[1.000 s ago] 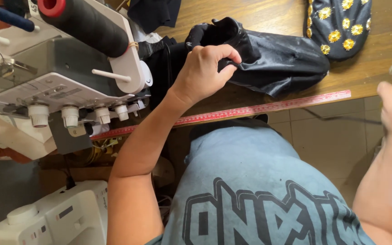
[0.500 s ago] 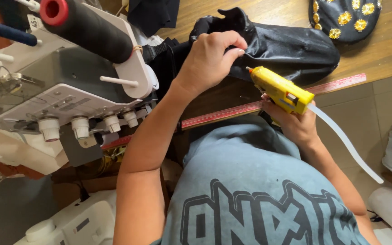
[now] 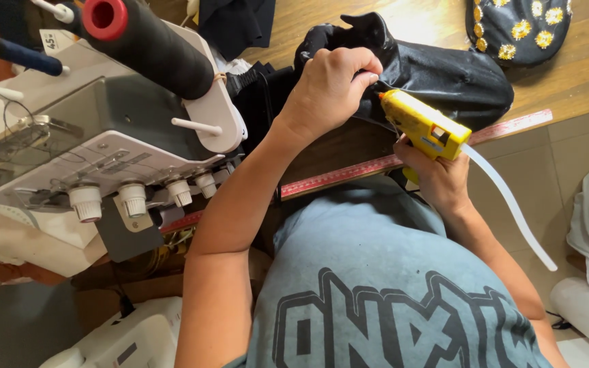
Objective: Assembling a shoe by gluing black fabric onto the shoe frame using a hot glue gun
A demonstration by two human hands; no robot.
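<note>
While the left hand [image 3: 332, 85] pinches a fold of the shiny black fabric piece [image 3: 444, 75] between thumb and curled fingers, the right hand [image 3: 438, 177] is wrapped tight around the grip of a yellow plastic hot-glue gun [image 3: 425, 126], its orange nozzle touching the cloth just at 4 o'clock from the left knuckles. The fabric lies on the wooden worktable [image 3: 581, 75], at 12 o'clock from the person's grey printed shirt. To do this well, I judge the nozzle should stay right at the pinched edge, the fingertips kept just clear of the hot tip, the trigger squeezed gently so a thin line comes out, and the fold held flat until the glue grips. By count: one glue gun, with one translucent white glue stick [image 3: 509, 201] trailing from its back toward 5 o'clock; one red measuring tape [image 3: 349, 174] fixed along the table's near edge; one dark pouch with yellow flower studs [image 3: 519, 27] at 1 o'clock; one grey overlock machine [image 3: 83, 150] at 9 o'clock with four white dials showing; one black thread cone with a red core [image 3: 148, 44]; and a second, white machine [image 3: 131, 337] at 7 o'clock.
</note>
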